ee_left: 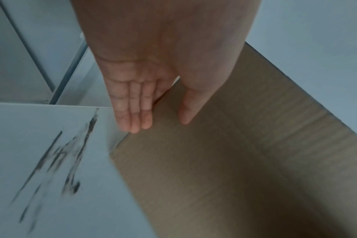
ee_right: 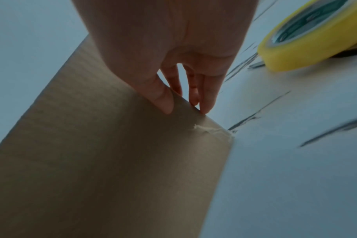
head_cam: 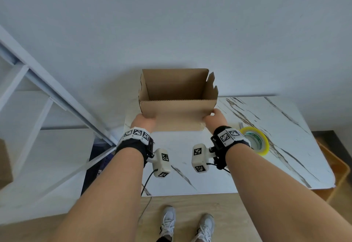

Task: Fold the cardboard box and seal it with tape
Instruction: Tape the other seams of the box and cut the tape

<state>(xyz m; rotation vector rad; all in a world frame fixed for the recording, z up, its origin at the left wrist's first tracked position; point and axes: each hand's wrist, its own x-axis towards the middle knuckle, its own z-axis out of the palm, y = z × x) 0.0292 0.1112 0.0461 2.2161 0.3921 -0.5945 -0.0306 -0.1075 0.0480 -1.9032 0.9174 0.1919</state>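
Left hand gripped box left corner — left wrist view showed fingers straight, pressed together, thumb on front panel. Box stood open on table. Right hand pinched right edge — wrist view only. Tape roll just beside right wrist.

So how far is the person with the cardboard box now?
Done: the brown cardboard box stands opened into shape on the white marble-patterned table, top open. In hand: the left hand and right hand each hold a corner of its near panel. Left: folding the flaps shut and taping; the yellow tape roll lies untouched.
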